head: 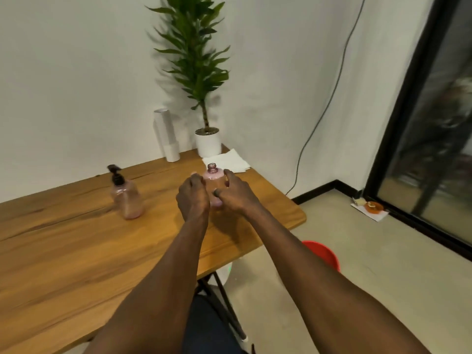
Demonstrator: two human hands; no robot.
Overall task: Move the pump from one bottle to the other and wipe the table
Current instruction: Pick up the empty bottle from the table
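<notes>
The long wooden table (76, 251) is lying against a white wall, and I am watching the pink plastic bottle with the black pump (126, 198) standing at the left with bare boards around it. Toward the rounded right end, my left hand (192, 198) and right hand (236, 194) are cupping the open-necked pink bottle (213, 175), fingers spread, and I cannot tell whether they are touching it. I am judging the transfer barely begun: next I am needing to unscrew that pump, while the white folded tissue (227, 160) is waiting behind, near the edge.

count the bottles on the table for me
2. The bottle with the black pump stands toward the table's left; the open-necked bottle stands between the left hand and right hand. None seems hidden.
</notes>
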